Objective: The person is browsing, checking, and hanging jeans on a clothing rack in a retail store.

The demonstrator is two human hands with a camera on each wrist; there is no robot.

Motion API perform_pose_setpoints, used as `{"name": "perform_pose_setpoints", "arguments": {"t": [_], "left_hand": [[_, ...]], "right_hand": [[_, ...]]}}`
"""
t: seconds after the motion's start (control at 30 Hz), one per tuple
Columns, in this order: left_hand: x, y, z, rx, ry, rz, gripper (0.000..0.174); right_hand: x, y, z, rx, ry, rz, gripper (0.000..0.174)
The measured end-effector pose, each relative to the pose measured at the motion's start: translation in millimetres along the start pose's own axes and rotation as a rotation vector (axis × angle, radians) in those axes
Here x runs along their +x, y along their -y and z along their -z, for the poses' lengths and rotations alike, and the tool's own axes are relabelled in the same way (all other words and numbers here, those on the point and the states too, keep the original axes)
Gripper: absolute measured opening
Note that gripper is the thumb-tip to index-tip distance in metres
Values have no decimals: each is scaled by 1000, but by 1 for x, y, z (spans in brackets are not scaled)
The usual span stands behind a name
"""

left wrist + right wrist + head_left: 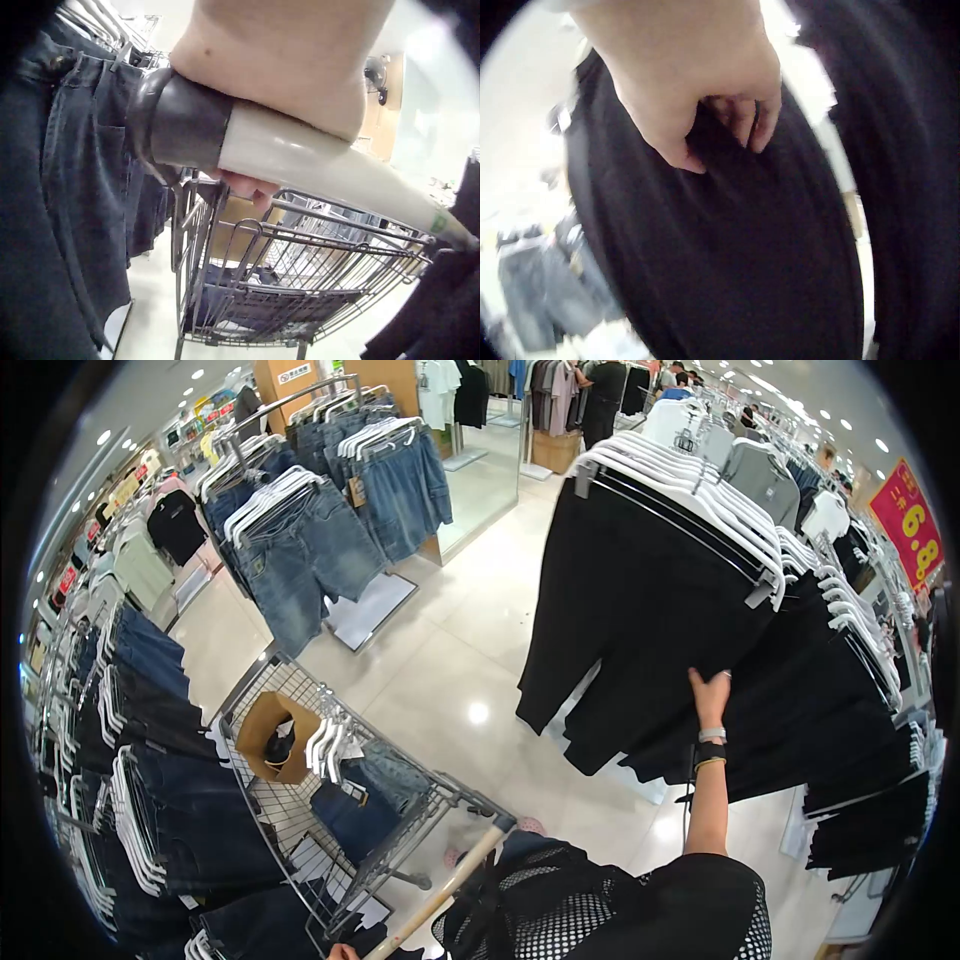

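My right hand (711,695) pinches a fold of the black trousers (640,590), which hang from white clip hangers (690,485) at the front of a rack. In the right wrist view, cloth bunches between the thumb and curled fingers of that hand (705,82). Down at the bottom edge of the head view, a bit of my left hand (343,952) shows at the pale cart handle (440,895). The left wrist view has this hand (277,67) wrapped over the handle near its dark end cap (184,124), fingertips (251,186) curling underneath.
The wire shopping cart (300,815) carries a brown paper bag (262,735), folded jeans (350,820) and several white hangers. Dark jeans (175,780) crowd its left side. Ahead stands a rack of denim shorts (305,550). Pale tiled floor (440,660) runs between the racks.
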State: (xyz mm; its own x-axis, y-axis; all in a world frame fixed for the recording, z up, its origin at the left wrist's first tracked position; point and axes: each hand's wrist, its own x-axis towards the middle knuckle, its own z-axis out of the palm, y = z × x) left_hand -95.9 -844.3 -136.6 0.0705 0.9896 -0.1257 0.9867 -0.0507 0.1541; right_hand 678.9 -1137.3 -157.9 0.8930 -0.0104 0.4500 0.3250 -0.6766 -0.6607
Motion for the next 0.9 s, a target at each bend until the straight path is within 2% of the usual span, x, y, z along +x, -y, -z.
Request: {"name": "perform_pose_setpoints", "arguments": {"t": [0.07, 0.13, 0.2, 0.33, 0.4, 0.53, 0.6, 0.67, 0.7, 0.73, 0.77, 0.83, 0.9], "left_hand": [[0, 3, -7, -37, -42, -29, 30], [-12, -15, 0, -29, -75, -26, 31], [-9, -17, 5, -43, -92, -24, 31], [-12, -26, 4, -65, -99, -23, 31], [-14, -36, 0, -74, -122, -31, 31], [-20, -49, -6, -83, -167, -31, 29], [-24, -56, -11, -69, -192, -53, 29], [-28, -66, -10, -72, -214, -61, 29], [-30, -70, -10, -70, -234, -74, 30], [-32, -72, -11, -75, -235, -71, 30], [-32, -73, -11, -62, -248, -67, 29], [-32, -74, -12, -60, -261, -58, 28], [-28, -63, -15, -85, -260, -40, 28]], "right_hand": [[-13, 80, 2, -288, 484, 129, 45], [-37, 74, -29, -46, 288, 650, 34], [-60, 94, -37, -64, 347, 868, 32], [-73, 98, -27, -17, 475, 834, 30], [-70, 98, -29, 25, 474, 782, 27], [-47, 103, -11, 11, 472, 885, 24], [-3, 103, 29, 378, 1173, 147, 21], [47, -4, 7, 659, 1281, 41, 24], [54, -36, -17, 1230, 1066, -270, 27], [58, -42, -27, 1758, 754, -590, 30], [61, -50, -33, 1758, 759, -584, 30], [62, -36, -35, 1145, 118, -289, 37], [65, -10, -17, 1077, 65, -273, 36]]}}
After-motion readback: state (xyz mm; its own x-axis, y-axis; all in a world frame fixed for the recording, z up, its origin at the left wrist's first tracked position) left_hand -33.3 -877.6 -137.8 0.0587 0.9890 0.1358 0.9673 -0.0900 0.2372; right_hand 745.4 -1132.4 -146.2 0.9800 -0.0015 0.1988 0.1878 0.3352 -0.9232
